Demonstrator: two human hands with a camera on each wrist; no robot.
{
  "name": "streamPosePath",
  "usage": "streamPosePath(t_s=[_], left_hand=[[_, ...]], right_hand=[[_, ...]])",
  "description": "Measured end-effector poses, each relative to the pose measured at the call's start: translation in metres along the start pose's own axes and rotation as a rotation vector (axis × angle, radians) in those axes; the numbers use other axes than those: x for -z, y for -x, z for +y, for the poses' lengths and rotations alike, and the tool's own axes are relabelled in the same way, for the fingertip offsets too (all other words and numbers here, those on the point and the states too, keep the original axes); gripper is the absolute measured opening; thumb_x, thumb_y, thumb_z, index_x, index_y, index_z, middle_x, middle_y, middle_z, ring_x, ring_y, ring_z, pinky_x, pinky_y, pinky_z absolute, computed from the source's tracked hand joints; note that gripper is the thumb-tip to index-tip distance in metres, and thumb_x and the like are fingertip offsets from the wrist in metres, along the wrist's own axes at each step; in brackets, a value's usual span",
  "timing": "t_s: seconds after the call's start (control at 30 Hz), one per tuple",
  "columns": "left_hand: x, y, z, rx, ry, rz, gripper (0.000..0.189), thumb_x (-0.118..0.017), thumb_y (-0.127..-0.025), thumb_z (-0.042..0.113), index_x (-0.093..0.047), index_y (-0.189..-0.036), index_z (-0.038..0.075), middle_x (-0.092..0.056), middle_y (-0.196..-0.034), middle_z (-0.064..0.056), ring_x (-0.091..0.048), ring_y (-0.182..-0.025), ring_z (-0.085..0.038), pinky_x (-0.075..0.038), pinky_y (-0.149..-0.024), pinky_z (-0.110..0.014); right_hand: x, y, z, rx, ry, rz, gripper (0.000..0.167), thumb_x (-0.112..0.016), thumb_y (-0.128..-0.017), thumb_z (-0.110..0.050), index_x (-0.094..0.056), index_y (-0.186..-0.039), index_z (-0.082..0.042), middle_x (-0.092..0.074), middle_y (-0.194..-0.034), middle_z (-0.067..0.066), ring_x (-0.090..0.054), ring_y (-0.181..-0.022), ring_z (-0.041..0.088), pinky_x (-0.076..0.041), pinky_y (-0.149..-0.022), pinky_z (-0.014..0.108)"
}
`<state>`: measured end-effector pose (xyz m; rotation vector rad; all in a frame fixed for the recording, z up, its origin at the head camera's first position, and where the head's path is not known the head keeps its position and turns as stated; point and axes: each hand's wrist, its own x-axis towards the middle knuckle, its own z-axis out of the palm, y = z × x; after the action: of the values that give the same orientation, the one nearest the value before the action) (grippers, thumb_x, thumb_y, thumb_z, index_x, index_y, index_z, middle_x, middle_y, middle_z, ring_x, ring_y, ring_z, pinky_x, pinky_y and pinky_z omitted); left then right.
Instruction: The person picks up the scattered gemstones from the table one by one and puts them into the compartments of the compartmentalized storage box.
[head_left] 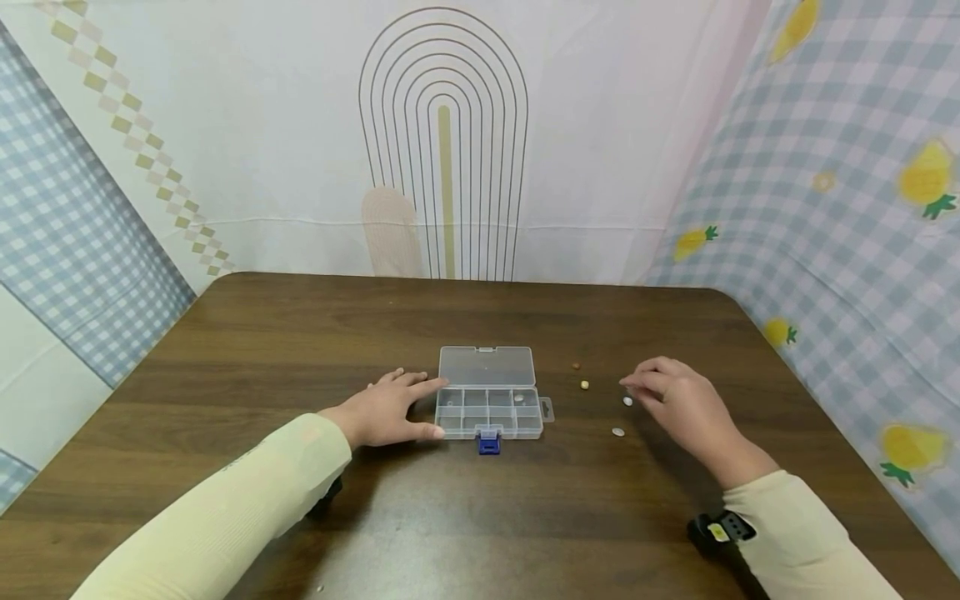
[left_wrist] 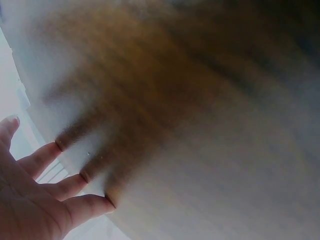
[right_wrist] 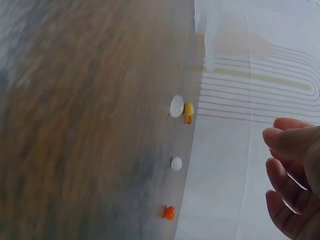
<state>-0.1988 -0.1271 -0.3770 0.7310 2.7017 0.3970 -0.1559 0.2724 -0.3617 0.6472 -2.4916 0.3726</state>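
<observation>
A clear plastic compartment box (head_left: 489, 411) lies on the table with its lid (head_left: 486, 367) swung back. My left hand (head_left: 390, 410) rests with spread fingers at the box's left side, thumb and index finger touching its edge. Small pale pieces sit in a left and a right back compartment. Over the table to the right hovers my right hand (head_left: 678, 404), fingers bent and thumb near the index finger; nothing shows between them. Close below it are a white bead (head_left: 627, 401) and a white oval piece (head_left: 618, 432). The right wrist view also shows an orange bead (right_wrist: 170, 213).
A yellow bead (head_left: 584, 385) and a small brown-orange bead (head_left: 576, 366) lie between the box and my right hand. A blue latch (head_left: 489, 444) sticks out at the box's front. Patterned cloth (head_left: 600, 125) hangs behind the wooden table (head_left: 315, 317). A tiny speck (head_left: 320, 588) lies near the front.
</observation>
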Motion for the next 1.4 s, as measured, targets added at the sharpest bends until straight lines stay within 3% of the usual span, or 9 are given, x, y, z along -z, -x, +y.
streamPosePath(t_s=[0.3,0.8,1.4], left_hand=[[0.0,0.0,-0.001,-0.001,0.005,0.007,0.08,-0.056,-0.085,0.068,-0.031,-0.152,0.033,-0.029,-0.156,-0.012,-0.014,-0.144,-0.045,-0.02,-0.104,-0.072],[-0.001,0.0,-0.001,0.014,0.012,0.007,0.081,-0.057,-0.084,0.069,-0.03,-0.152,0.034,-0.028,-0.157,-0.01,-0.013,-0.145,-0.043,-0.019,-0.105,-0.071],[-0.001,-0.001,0.0,0.018,0.006,0.006,0.081,-0.057,-0.084,0.068,-0.03,-0.152,0.034,-0.028,-0.157,-0.01,-0.013,-0.144,-0.044,-0.019,-0.105,-0.071]], right_hand=[[-0.005,-0.012,-0.011,0.009,0.003,0.014,0.017,-0.08,-0.073,0.002,-0.078,-0.087,-0.008,-0.064,-0.087,0.003,-0.06,-0.078,0.02,-0.051,-0.063,0.038],[-0.015,-0.031,-0.035,0.008,-0.027,-0.075,0.015,-0.078,-0.079,-0.002,-0.078,-0.091,-0.01,-0.065,-0.091,0.003,-0.062,-0.084,0.021,-0.052,-0.07,0.039],[-0.034,-0.05,-0.056,0.086,-0.059,-0.119,0.014,-0.077,-0.08,-0.002,-0.078,-0.091,-0.009,-0.066,-0.09,0.003,-0.062,-0.084,0.021,-0.053,-0.071,0.037]])
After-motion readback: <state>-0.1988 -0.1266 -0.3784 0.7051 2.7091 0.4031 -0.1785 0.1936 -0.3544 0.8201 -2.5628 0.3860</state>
